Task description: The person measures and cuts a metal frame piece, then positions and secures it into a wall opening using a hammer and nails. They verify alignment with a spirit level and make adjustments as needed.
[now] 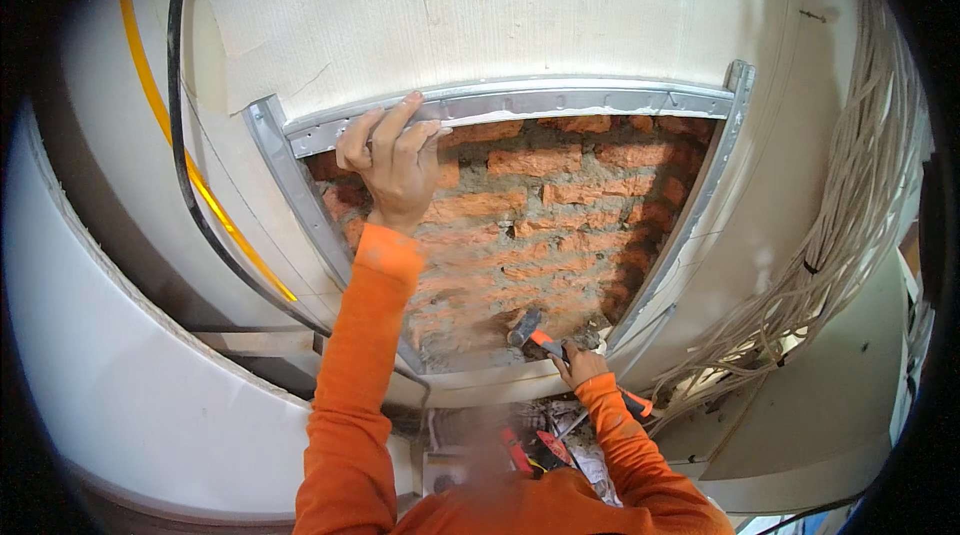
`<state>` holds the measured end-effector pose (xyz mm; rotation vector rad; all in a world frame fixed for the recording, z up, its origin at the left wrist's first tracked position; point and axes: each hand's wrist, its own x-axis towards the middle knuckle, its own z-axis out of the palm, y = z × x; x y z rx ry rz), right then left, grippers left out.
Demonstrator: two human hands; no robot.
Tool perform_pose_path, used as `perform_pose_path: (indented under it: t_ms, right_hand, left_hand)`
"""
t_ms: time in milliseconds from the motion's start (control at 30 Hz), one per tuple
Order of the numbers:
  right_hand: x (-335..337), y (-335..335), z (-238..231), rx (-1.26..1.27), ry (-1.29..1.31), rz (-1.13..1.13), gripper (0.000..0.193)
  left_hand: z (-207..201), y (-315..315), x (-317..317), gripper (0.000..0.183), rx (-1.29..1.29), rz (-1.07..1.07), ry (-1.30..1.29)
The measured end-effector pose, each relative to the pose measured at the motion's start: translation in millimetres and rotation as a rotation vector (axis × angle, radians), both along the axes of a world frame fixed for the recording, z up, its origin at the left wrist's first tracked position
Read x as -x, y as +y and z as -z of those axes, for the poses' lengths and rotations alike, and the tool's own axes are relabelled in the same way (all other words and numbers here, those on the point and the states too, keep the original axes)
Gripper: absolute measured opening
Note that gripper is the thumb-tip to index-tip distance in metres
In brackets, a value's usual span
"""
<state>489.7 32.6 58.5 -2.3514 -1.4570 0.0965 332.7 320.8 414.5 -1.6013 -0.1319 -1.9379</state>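
My left hand (392,163) is raised to the top left corner of a grey metal frame (560,101) set around an opening in a white wall; its fingers press on the frame's upper rail. Behind the opening is a red brick wall (560,215). My right hand (578,365) is low, near the opening's bottom edge, and grips a hammer (530,331) with an orange handle and a dark head. The hammer's head points left, close to the bricks at the bottom. Both of my sleeves are orange.
A thick bundle of pale cables (850,225) hangs down the wall on the right. A black cable (185,185) and a yellow one (200,185) run down the left side. Tools and rubble (545,440) lie below, near my body.
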Motion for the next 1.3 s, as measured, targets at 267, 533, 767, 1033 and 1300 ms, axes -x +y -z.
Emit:
perform_pose_path:
  t_ms: [267, 533, 767, 1033, 1300]
  right_hand:
    - [-27.6, 41.3, 23.8, 0.150, -0.112, -0.235, 0.054]
    - [-44.1, 70.5, 70.3, -0.105, -0.192, -0.400, 0.062]
    - [-32.4, 97.9, 80.5, 0.281, 0.044, -0.441, 0.062]
    - [-30.9, 92.4, 98.1, 0.094, 0.096, -0.297, 0.058]
    - [-23.4, 85.0, 95.0, 0.100, 0.161, -0.200, 0.055]
  left_hand:
    - [2.7, -4.2, 2.8, 0.030, 0.006, -0.069, 0.008]
    - [1.3, -17.4, 3.1, 0.030, 0.032, -0.112, 0.057]
    - [-3.2, -32.8, 13.8, 0.027, 0.132, -0.170, 0.099]
    - [-4.2, -44.7, -1.6, 0.029, 0.181, -0.121, 0.095]
    - [-9.2, -66.1, -19.3, 0.041, 0.201, -0.099, 0.152]
